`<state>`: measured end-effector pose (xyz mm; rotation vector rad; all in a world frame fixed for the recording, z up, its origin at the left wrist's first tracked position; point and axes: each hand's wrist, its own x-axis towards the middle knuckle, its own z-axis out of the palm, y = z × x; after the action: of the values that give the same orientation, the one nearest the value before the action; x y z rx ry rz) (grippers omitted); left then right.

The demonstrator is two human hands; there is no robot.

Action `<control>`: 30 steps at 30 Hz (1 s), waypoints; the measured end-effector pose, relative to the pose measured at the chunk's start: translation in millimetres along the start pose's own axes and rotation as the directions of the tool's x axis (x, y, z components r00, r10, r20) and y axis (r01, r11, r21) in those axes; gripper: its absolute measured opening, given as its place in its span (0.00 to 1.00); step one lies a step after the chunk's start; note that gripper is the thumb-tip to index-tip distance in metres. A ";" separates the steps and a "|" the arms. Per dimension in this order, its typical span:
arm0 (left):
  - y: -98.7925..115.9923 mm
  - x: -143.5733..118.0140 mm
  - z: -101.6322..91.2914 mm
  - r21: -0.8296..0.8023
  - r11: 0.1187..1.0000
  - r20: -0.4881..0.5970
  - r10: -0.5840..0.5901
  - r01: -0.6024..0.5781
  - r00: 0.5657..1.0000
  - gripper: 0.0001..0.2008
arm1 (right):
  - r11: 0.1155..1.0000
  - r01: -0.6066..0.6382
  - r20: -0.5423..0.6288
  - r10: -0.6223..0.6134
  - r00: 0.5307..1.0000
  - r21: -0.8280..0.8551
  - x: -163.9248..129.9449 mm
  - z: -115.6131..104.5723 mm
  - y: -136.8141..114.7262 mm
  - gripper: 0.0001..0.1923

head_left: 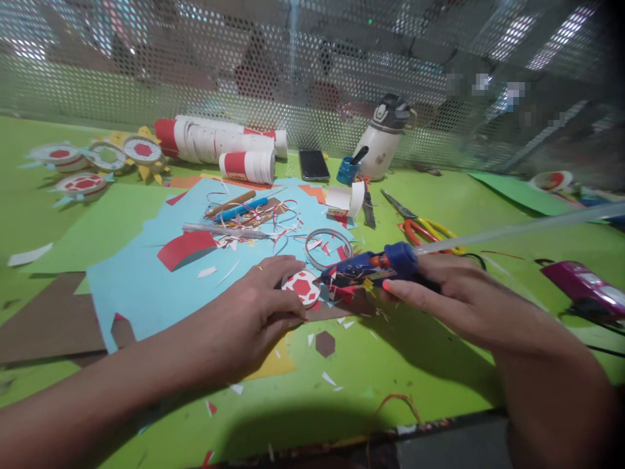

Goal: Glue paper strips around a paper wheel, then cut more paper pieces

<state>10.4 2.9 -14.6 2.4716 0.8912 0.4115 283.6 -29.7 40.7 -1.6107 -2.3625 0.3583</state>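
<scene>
Head view: left hand (261,306) lies fingers down on the surface (430,365), fingertips pressing the near edge of a small paper disc (303,287), not clasping it. Right hand (454,293) is wrapped around a blue glue gun (371,266), index finger stretched along its body; nozzle points left, tip touching or just beside the disc's right edge, cannot tell which. A clear glue stick (517,229) juts from the gun's back, up to the right.

Disc is likely light, thin and floppy card, prone to slide, so best pinned flat at the rim away from the nozzle. Gun looks rigid, light plastic, hot at the tip; grip belongs on the body.

Disc is round and white with a red hexagon in the centre and red patches around it. It lies at the edge of a light blue sheet (146,286) strewn with offcuts. Scissors (420,225), a phone (314,165) and a bottle (383,140) lie farther back.
</scene>
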 end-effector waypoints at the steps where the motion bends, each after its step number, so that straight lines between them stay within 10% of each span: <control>1: 0.0 0.1 0.2 0.001 1.000 -0.002 0.002 -0.002 1.000 0.15 | 1.000 0.002 -0.001 -0.002 1.000 -0.005 0.0 -0.1 -0.1 0.20; 30: 2.0 0.3 -1.9 -0.029 0.999 0.008 -0.022 0.022 1.000 0.14 | 0.999 0.039 0.012 -0.039 0.999 -0.006 0.0 -1.2 -5.3 0.20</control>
<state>10.8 2.4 -12.0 2.4334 0.9028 0.4047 279.4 -31.5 43.7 -1.5672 -2.4025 0.3538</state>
